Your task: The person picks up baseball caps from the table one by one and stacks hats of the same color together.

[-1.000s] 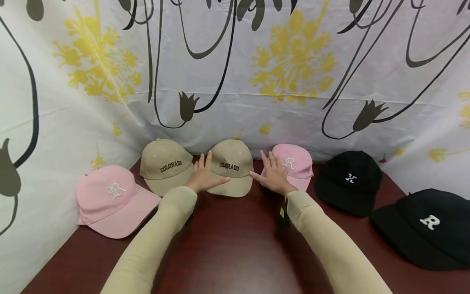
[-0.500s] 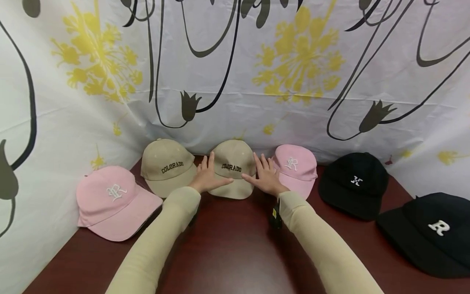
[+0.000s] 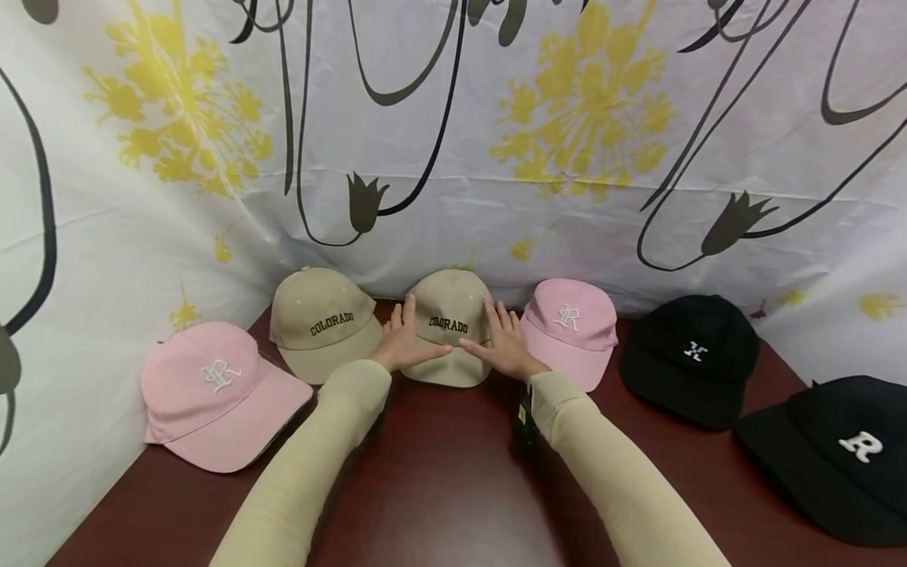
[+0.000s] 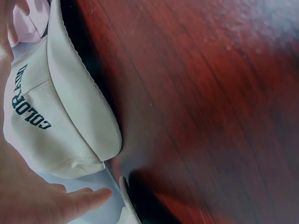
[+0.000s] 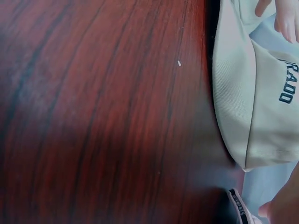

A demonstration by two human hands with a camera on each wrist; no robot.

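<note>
A beige baseball cap (image 3: 449, 298) lettered COLORADO sits upright at the middle of the row, its brim facing me. My left hand (image 3: 401, 343) is at its left side and my right hand (image 3: 505, 348) at its right, both with fingers spread and thumbs pointing inward before the brim. Whether either hand touches the cap cannot be told. In the left wrist view the same cap (image 4: 86, 88) lies beyond the left thumb (image 4: 86, 203). The right wrist view shows its brim (image 5: 232, 88) and part of the right hand (image 5: 286, 200).
To the left stand another beige COLORADO cap (image 3: 319, 315) and a pink cap (image 3: 205, 378). On the right are a second pink cap (image 3: 577, 303), a black cap (image 3: 697, 323) and a larger black cap (image 3: 815, 425). A dark red table (image 3: 439, 480) meets a patterned curtain (image 3: 468, 205).
My right hand has moved left, from in front of the right pink cap to the side of the middle beige cap. The left hand has shifted slightly right. The caps stay in place.
</note>
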